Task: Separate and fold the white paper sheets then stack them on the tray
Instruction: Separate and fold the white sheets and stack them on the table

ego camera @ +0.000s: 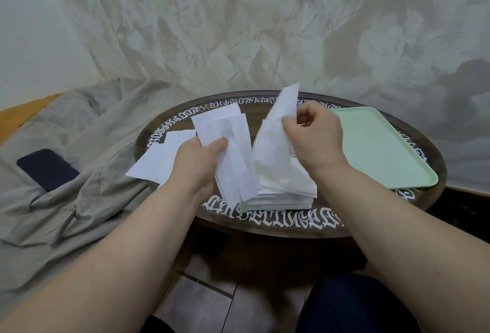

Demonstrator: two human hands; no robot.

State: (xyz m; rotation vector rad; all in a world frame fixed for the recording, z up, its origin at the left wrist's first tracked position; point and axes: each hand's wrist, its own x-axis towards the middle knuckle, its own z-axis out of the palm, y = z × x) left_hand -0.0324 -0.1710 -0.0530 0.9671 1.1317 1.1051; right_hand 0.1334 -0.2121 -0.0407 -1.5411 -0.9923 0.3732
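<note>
A thick stack of white paper sheets (281, 196) lies at the front of the round dark table (265, 224). My left hand (197, 159) grips a fanned bundle of white sheets (225, 131), thumb on top, lifted off the stack's left side. My right hand (314, 133) pinches one thin sheet (273, 147) and holds it up on edge above the stack. More loose white sheets (156, 163) lie on the table's left side, partly under my left hand. The pale green tray (379, 152) sits on the table's right side, with nothing on it.
A crumpled grey cloth (79, 200) covers the surface to the left, with a dark phone (47, 169) lying on it. A patterned wall rises right behind the table. My knee in dark trousers (358, 306) is at the bottom right.
</note>
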